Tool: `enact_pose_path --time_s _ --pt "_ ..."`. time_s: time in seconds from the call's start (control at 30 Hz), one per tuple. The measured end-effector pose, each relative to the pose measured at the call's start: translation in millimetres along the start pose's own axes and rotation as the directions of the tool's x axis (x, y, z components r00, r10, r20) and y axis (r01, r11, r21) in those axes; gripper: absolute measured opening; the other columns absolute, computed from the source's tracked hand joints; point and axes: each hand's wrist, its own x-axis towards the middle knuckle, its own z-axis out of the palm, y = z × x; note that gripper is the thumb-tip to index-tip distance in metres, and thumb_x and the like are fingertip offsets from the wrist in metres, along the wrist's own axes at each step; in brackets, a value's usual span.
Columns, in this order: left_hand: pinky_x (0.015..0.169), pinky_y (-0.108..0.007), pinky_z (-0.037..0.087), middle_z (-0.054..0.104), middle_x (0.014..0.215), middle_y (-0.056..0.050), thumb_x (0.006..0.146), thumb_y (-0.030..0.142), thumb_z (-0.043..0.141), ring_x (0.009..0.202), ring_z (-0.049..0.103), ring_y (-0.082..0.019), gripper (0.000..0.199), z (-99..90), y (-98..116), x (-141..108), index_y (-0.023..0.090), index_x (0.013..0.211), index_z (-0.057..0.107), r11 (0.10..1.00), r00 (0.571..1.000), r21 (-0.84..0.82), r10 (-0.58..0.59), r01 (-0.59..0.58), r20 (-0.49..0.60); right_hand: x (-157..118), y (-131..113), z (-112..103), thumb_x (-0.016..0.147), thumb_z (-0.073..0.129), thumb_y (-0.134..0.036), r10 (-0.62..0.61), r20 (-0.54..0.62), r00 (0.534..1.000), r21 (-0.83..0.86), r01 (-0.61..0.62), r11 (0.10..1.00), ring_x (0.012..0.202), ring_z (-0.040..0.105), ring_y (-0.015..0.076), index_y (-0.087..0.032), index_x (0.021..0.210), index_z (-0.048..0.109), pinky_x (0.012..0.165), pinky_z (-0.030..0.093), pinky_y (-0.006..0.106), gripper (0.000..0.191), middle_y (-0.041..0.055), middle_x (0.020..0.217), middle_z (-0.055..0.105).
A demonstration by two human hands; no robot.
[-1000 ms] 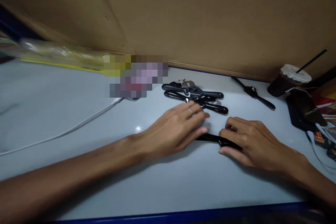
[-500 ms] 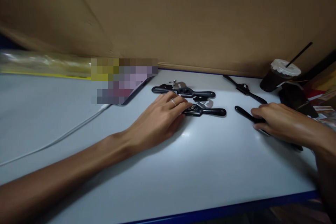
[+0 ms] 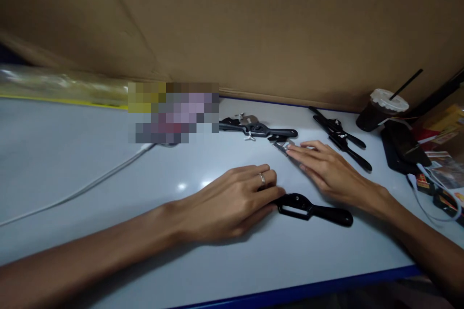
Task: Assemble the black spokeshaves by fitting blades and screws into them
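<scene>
Left hand [image 3: 242,198] holds a spokeshave [image 3: 303,202] (partly hidden).

On the surface [image 3: 308,260], I have a frame [image 3: 302,203] at my left hand [image 3: 239,198]. Behind it, small parts [image 3: 280,148] lie by my right hand [image 3: 326,169], a spokeshave [image 3: 282,132] just beyond. Two more spokeshaves [image 3: 357,158] lie right, left of a cup [image 3: 368,119].

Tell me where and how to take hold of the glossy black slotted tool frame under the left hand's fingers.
Probably best: pinch the rounded handle of the glossy black slotted tool frame, coming from the right. That narrow end points right, uncovered, while the left hand covers the opposite end.
</scene>
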Motion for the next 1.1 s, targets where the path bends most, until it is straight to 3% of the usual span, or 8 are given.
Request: enact_pose_path --time_s 0.07,0.13,0.27,0.4,0.67,0.8,0.93,1.1 --pt "0.066 -0.029 0.047 0.063 0.089 -0.005 0.104 0.019 0.042 0.076 0.056 -0.017 0.024 -0.5 0 0 0.016 0.110 0.065 1.000 1.000 0.005 0.001 -0.001 0.021 1 -1 5 0.105 0.042 -0.018 -0.025 0.023 0.999 0.028 0.025 0.999 0.133 0.050 0.0264 -0.023 0.141 0.059 0.105 0.049 0.048 0.040 0.0077 0.145 0.061" --pt "0.065 -0.029 0.047 0.063 0.089 -0.005 0.104 0.020 0.042 0.076 0.056 -0.017 0.024 -0.8 0 -1 0.016 0.110 0.065 1.000 0.999 0.003 0.001 -0.001 0.044 2 0 4 0.105 0.044 -0.019 0.000 -0.021 1.000 0.045 0.001 0.999 0.124 0.056 0.0256 -0.021 0.130 0.065 0.100 0.050 0.045 0.033 0.0090 0.131 0.069" --pt "0.065 -0.030 0.046 0.063 0.089 -0.005 0.105 0.021 0.042 0.076 0.056 -0.017 0.024 -0.5 -2 -2 0.017 0.110 0.065 1.000 0.998 -0.005 -0.004 0.005 0.064 0 2 -1 0.098 0.059 -0.031 0.248 -0.128 0.960 -0.045 -0.256 0.966 0.095 0.065 0.0248 -0.019 0.106 0.068 0.080 0.051 0.038 0.017 0.0085 0.103 0.071" --pt "0.065 -0.031 0.048 0.063 0.091 -0.004 0.104 0.023 0.044 0.077 0.057 -0.017 0.023 0.8 -4 -3 0.017 0.109 0.066 1.000 0.998 0.018 -0.006 0.004 0.059 -1 1 -2 0.092 0.067 -0.044 0.442 -0.106 0.891 -0.188 -0.455 0.871 0.086 0.064 0.0251 -0.020 0.099 0.065 0.065 0.043 0.034 0.025 0.0075 0.100 0.068" --pt "0.062 -0.029 0.047 0.063 0.088 -0.003 0.104 0.019 0.044 0.070 0.058 -0.015 0.022 3.6 -4 -3 0.015 0.108 0.065 0.995 0.999 0.088 0.052 -0.051 -0.003 10 -13 2 0.091 0.067 -0.046 0.534 -0.066 0.843 -0.176 -0.537 0.825 0.088 0.064 0.0252 -0.021 0.095 0.060 0.065 0.040 0.034 0.026 0.0080 0.103 0.067" --pt "0.060 -0.029 0.047 0.064 0.085 -0.004 0.103 0.016 0.045 0.068 0.058 -0.015 0.020 4.6 -4 -3 0.014 0.107 0.064 0.987 0.994 0.135 0.094 -0.087 -0.046 9 -11 -1 0.084 0.075 -0.035 0.579 -0.023 0.815 0.011 -0.579 0.815 0.081 0.061 0.0214 -0.022 0.091 0.057 0.068 0.042 0.034 0.024 0.0058 0.097 0.067" --pt "0.057 -0.029 0.047 0.064 0.084 -0.004 0.103 0.015 0.045 0.068 0.058 -0.015 0.020 3.8 -3 -3 0.012 0.109 0.063 0.981 0.993 0.164 0.112 -0.104 -0.042 8 -2 -1 0.077 0.074 -0.020 0.559 0.052 0.827 0.380 -0.535 0.755 0.071 0.058 0.0165 -0.022 0.096 0.058 0.067 0.044 0.030 0.024 -0.0024 0.076 0.062" --pt "0.056 -0.027 0.046 0.064 0.084 -0.003 0.103 0.015 0.047 0.066 0.057 -0.014 0.018 2.7 -3 -2 0.013 0.112 0.062 0.981 0.993 0.166 0.110 -0.101 -0.049 8 2 -7 0.084 0.067 -0.031 0.506 0.130 0.852 0.632 -0.465 0.620 0.063 0.055 0.0145 -0.020 0.083 0.064 0.063 0.043 0.030 0.012 -0.0013 0.070 0.062"
